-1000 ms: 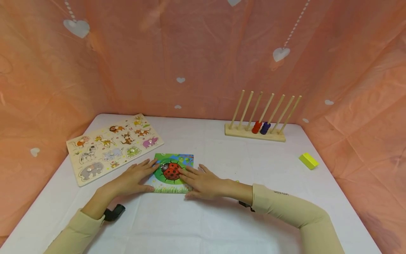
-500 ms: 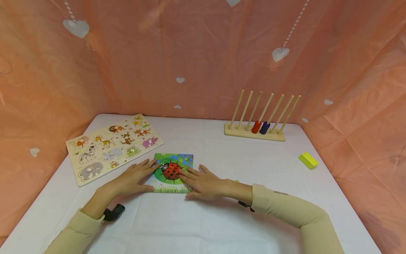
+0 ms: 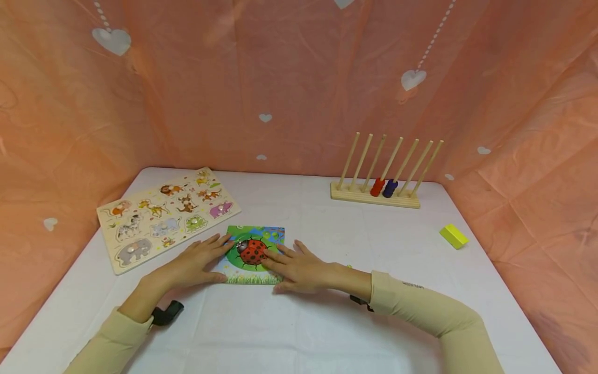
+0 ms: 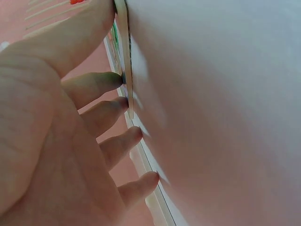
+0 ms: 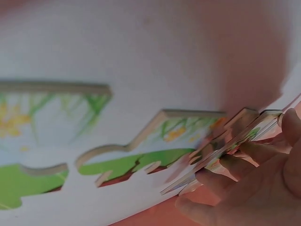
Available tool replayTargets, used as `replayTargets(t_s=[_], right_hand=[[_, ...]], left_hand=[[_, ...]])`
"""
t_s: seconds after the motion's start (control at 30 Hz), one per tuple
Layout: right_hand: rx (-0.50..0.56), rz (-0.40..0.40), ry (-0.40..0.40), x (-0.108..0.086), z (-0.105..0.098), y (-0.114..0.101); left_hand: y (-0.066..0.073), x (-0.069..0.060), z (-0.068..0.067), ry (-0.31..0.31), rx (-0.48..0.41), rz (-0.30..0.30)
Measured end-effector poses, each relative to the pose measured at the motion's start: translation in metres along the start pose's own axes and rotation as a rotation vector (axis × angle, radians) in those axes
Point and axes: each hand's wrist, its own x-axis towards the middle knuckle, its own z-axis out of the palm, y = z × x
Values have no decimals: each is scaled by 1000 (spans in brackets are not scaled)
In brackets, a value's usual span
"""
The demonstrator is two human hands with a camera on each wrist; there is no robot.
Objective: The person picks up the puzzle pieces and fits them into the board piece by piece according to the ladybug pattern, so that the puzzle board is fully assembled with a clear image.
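Note:
A square ladybug puzzle (image 3: 252, 251) lies flat on the white table, its red ladybug ringed in green above a strip of grass. Along its left edge my left hand (image 3: 193, 263) rests with fingers spread and the thumb near the lower left corner. In the left wrist view, the thumb and some fingertips touch the thin wooden edge (image 4: 126, 56). From the other side my right hand (image 3: 301, 269) lies over the puzzle's right part, fingers extended onto the ladybug and covering that edge. Loose puzzle pieces (image 5: 181, 129) with grass and flowers lie near my right wrist.
An animal peg puzzle board (image 3: 170, 218) lies at the left. At the back right stands a wooden peg rack (image 3: 374, 197) with a red and a purple piece on its rods. A yellow block (image 3: 454, 237) sits near the right edge. Pink curtains (image 3: 299, 88) surround the table.
The fingers of my right hand have shifted very slightly over the ladybug puzzle. My left hand and the puzzle stay in place.

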Motion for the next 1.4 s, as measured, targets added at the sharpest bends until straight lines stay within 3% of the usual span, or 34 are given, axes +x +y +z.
replayTargets(t_s=[0.33,0.53,0.83,1.03,1.4], right_hand=[[-50,-11,6,1,1,-1],[63,-15,23,-5,0,4],[179,57,199,-29,-6,28],[262,128,241,-36,2,33],[262,168,274,-35,8,30]], left_hand=[[-3,-2,-2,-2,-11,-5],[-2,-2,0,-2,-8,-16],[3,-3,-2,2,9,-27],[3,-4,-2,-5,5,-30],[0,-3,-2,-3,1,-36]])
